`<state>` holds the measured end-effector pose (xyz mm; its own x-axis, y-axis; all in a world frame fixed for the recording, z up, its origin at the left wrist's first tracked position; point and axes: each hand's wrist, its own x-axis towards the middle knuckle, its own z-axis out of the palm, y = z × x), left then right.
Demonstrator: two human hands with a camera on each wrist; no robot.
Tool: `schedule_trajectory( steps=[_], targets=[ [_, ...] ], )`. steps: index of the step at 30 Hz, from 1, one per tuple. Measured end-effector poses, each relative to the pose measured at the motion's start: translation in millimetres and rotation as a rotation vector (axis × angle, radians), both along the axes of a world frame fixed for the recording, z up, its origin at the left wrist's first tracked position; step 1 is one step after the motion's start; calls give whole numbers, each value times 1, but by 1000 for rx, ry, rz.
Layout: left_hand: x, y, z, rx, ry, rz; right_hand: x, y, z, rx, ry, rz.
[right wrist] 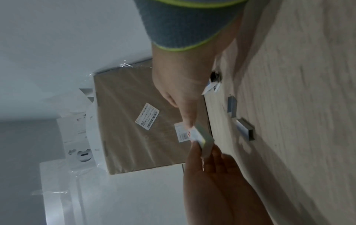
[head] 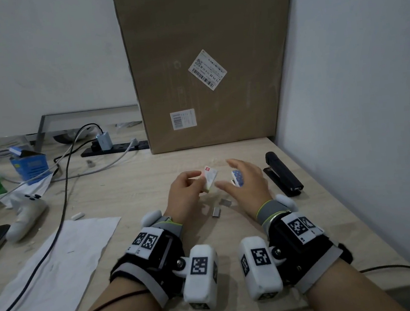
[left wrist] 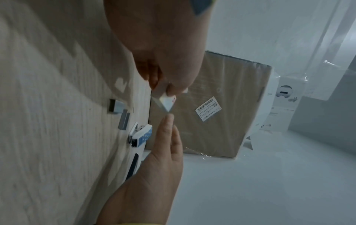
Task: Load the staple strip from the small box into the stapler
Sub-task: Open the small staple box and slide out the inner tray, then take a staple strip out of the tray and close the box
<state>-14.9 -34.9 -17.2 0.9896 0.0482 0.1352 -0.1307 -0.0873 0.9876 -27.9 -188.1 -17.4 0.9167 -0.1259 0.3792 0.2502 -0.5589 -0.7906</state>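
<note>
Small box [head: 210, 178]: pinched in left hand [head: 185, 195], raised above the surface [head: 131, 188]. Right hand [head: 246, 184]: fingers extended, grasping nothing, just beside box. Loose staple strips [head: 216, 212]: on surface beneath hands. Stapler [head: 283, 173]: black, right of hands, untouched. Risks: box tipping, contents spilling; strips snapping under a hard pinch.

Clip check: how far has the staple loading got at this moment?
Early stage. Done: staple strips already lie loose on the desk. In hand: the left hand grips the small box, and the right hand hovers open beside it. Left: the black stapler lies untouched near the wall; no strip is loaded that I can see.
</note>
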Motion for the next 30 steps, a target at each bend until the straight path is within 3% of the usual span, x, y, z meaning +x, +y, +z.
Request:
schedule_trajectory(
  steps=[3, 5, 13, 16, 20, 25, 30],
  targets=[
    [3, 8, -2, 233, -31, 203, 8, -10, 0, -91, 59, -253],
    [4, 12, -4, 356, -5, 281, 12, -15, -4, -126, 142, -329],
    [9, 15, -7, 662, 113, 309, 22, -19, -12, -144, 211, -339],
    [8, 14, -6, 645, 82, 313, 23, -19, -12, -197, 207, -329],
    [6, 11, -2, 562, -122, 245, 18, -17, -7, -227, 135, -264],
    [2, 4, -1, 487, -236, 94, 10, -2, -2, -79, -59, 21],
    [-1, 0, 0, 439, -292, -49, 2, 2, 2, 43, -91, 171]
  ],
)
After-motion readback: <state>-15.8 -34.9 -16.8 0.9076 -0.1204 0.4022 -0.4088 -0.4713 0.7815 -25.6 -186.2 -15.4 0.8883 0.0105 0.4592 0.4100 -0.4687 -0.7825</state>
